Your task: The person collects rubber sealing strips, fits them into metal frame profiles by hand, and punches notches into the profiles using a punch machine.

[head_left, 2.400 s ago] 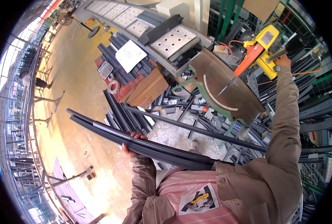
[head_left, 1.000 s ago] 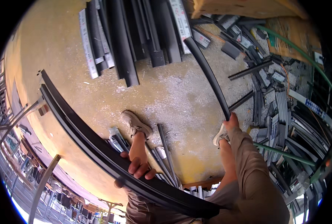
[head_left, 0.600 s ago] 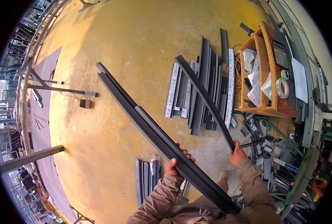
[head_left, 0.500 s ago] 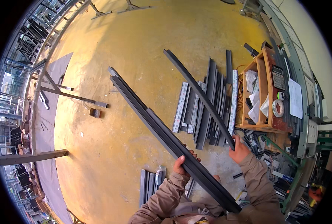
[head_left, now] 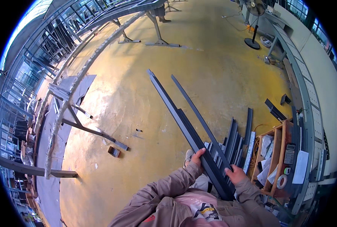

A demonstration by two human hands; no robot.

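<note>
My left hand (head_left: 197,158) is closed round a bundle of long dark metal profiles (head_left: 192,135), which slants from my lap up toward the far left. A single dark profile (head_left: 200,121) is gripped near its lower end by my right hand (head_left: 236,174). It runs roughly parallel to the bundle, just to its right, with a narrow gap between them. Beyond my right hand, more dark profiles (head_left: 233,137) lie on the floor, partly hidden behind the held ones. A pale strip (head_left: 249,151) lies along their right side.
On the right, a wooden box (head_left: 276,159) holds papers and plastic, beside a calculator (head_left: 289,154), a tape roll (head_left: 281,181) and a paper sheet (head_left: 301,167). A fan (head_left: 254,41) stands far right. Metal stand legs (head_left: 96,131) and a small open box (head_left: 114,152) are at left.
The view has tilted up, showing the fan and a person's legs far off. The single profile has swung nearer the bundle, and my right hand has come closer to my left.
</note>
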